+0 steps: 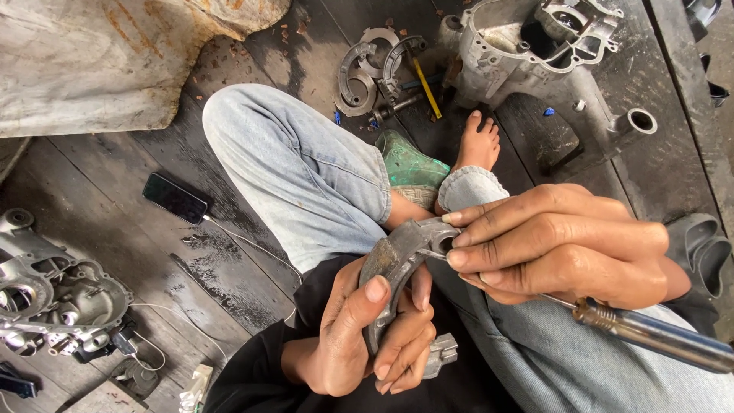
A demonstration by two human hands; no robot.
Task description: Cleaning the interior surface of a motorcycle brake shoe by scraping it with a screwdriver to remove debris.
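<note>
Left hand [359, 336]: fingers [376, 294] curled tight around the lower half of a curved grey metal brake shoe [397, 256], thumb pressed on its outer lining face.
Brake shoe: stands upright over the lap, its arc rising out of the left fingers to the right fingertips; its squared metal end [442, 356] pokes out below the left fingers.
Handling: likely stiff, moderately heavy cast metal, dusty and perhaps greasy, so it could slip; the flat rib inside the arc seems the surest hold.
Right hand [558, 245]: fingers closed, pinching the shoe's top end and clasping a steel-shafted tool [657, 336] that trails off past the palm.
Beyond the fingers: spare brake shoes [375, 69] and a grey aluminium engine casing [535, 46] on the dark plank floor [138, 229].
</note>
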